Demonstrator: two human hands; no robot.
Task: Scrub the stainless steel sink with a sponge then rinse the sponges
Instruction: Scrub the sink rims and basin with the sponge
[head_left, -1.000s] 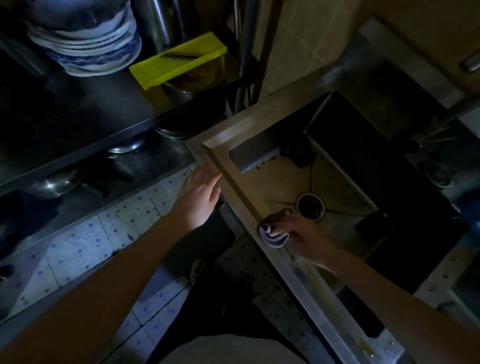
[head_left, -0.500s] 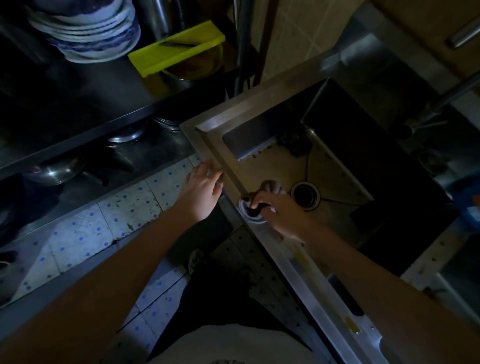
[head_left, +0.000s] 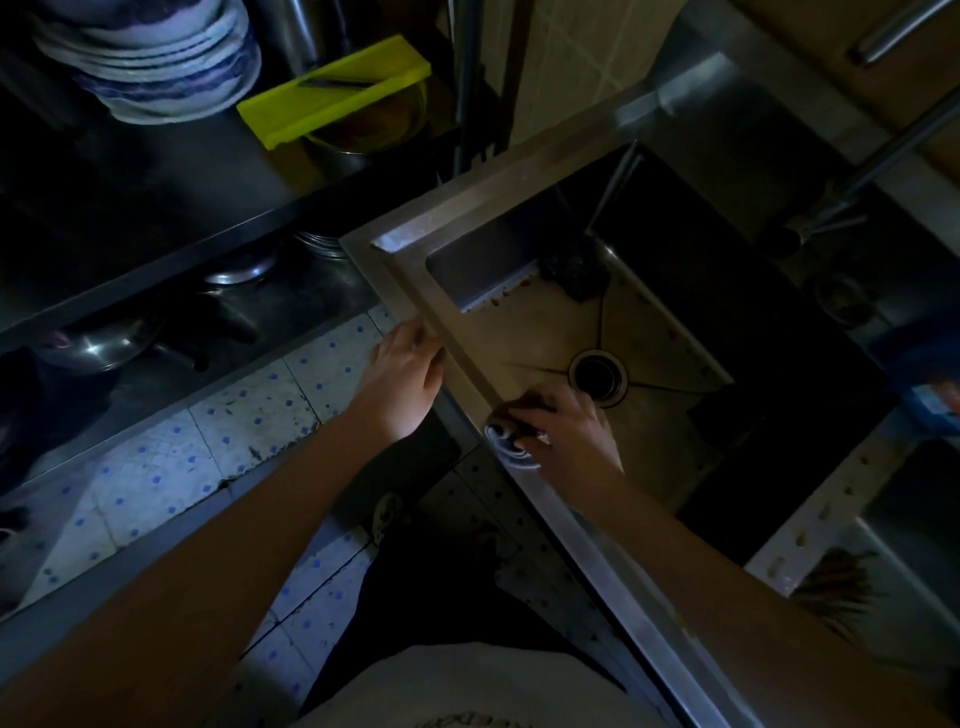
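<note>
Gripping sponge (head_left: 508, 442) in right hand (head_left: 566, 434), fingers curled round it, pressed to near wall of sink (head_left: 483, 187) just nearer than drain (head_left: 597, 375); likely bearing down on grime there. Left hand (head_left: 402, 382) loose-fingered on rim, left of drain, probably bracing the lean. Dark wad (head_left: 571, 275), maybe another scrubber, parked beyond drain in far corner.

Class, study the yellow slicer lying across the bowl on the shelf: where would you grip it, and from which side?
Pinch the long edges of the yellow slicer at its near-left end, which overhangs the bowl, coming from above. It lies flat, that end seems free underneath, and the blade sits mid-board, so fingers should stay clear.
</note>
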